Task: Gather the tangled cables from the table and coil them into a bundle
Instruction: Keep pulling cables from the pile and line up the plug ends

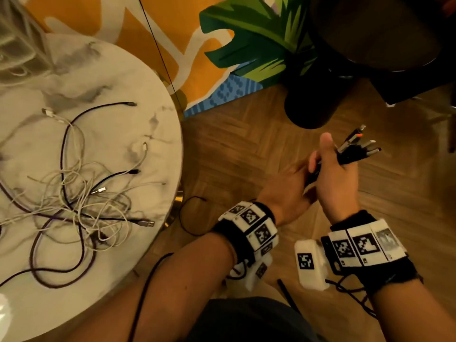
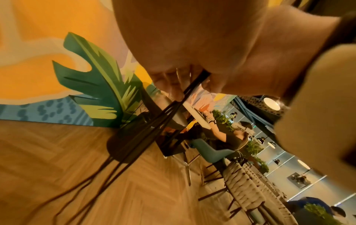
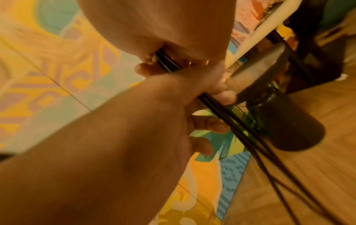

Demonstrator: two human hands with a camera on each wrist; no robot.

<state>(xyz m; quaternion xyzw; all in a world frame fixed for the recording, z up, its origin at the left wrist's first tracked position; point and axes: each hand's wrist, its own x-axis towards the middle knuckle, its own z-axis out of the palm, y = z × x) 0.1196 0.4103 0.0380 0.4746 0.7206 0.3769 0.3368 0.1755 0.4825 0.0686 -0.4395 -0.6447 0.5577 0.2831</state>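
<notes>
A tangle of white and dark cables (image 1: 81,201) lies on the round marble table (image 1: 158,134) at the left. Off the table's right side, over the floor, my right hand (image 1: 335,178) grips a bunch of black cables (image 1: 355,149) whose plugs stick out past the thumb. My left hand (image 1: 288,193) sits just left of it, fingers curled round the same black strands. In the left wrist view the black cables (image 2: 163,121) run down from the fingers toward the floor. In the right wrist view the black cables (image 3: 227,112) pass between both hands.
A black round table base (image 1: 311,107) and a dark tabletop (image 1: 375,30) stand ahead over wooden flooring. A mural wall with a green leaf (image 1: 254,38) is behind. Thin black wires (image 1: 190,215) hang near my wrists. Other people sit at tables in the left wrist view.
</notes>
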